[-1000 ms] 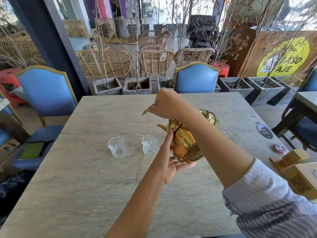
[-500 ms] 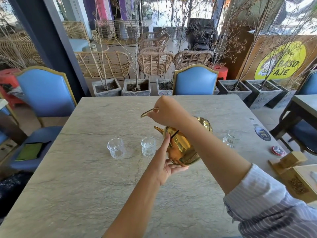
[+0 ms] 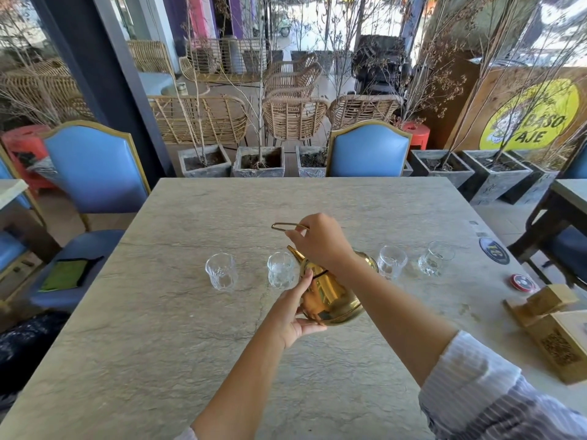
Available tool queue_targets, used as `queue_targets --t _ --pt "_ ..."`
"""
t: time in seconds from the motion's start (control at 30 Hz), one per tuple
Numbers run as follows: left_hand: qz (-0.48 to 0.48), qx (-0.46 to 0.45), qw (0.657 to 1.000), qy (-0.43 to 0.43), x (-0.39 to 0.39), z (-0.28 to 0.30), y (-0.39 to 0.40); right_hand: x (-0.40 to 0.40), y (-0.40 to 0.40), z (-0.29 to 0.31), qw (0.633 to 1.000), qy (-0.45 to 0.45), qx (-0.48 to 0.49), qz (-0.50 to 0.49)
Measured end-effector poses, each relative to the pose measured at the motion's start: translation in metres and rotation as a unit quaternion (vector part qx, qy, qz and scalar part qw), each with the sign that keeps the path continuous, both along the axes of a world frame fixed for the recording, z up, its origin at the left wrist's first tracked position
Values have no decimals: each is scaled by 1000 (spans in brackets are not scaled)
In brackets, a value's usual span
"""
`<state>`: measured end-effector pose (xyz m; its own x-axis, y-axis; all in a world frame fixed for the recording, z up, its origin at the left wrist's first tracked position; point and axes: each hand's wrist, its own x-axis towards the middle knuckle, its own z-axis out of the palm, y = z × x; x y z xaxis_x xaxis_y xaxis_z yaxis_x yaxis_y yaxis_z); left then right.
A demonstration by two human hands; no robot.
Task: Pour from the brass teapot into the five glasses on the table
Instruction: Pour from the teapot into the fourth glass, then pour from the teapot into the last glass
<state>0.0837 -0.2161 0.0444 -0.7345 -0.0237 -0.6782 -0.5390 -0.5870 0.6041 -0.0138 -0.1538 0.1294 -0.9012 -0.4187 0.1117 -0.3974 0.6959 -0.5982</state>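
Observation:
The brass teapot hangs tilted over the middle of the stone table, its spout above a small clear glass. My right hand grips the teapot's thin top handle. My left hand cups the pot's lower side and base from the left. Another glass stands further left. Two more glasses stand to the right of the pot. Any glass behind the teapot and my right arm is hidden.
A round red tin and a wooden holder sit at the table's right edge, with a round blue sticker further back. Blue chairs stand at the far side and the left. Stone planters line the floor behind.
The teapot has come lower and tipped further toward the second glass. The view has tilted down, and the two glasses on the right now show beside the pot.

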Motion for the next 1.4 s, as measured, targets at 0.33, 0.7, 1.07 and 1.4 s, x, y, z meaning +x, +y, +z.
queue_targets --t 0.33,0.7,1.07,1.4 --pt "41 -71 997 -17 12 -22 -20 20 1 -27 996 -39 -84 6" --pt "114 -60 991 -30 27 -13 -58 18 -59 -10 991 -20 -62 114" --pt "144 -7 990 3 27 -7 -85 9 -125 -3 988 -61 28 138" --pt "171 77 982 2 23 -15 -88 2 -149 0 978 -75 112 159"
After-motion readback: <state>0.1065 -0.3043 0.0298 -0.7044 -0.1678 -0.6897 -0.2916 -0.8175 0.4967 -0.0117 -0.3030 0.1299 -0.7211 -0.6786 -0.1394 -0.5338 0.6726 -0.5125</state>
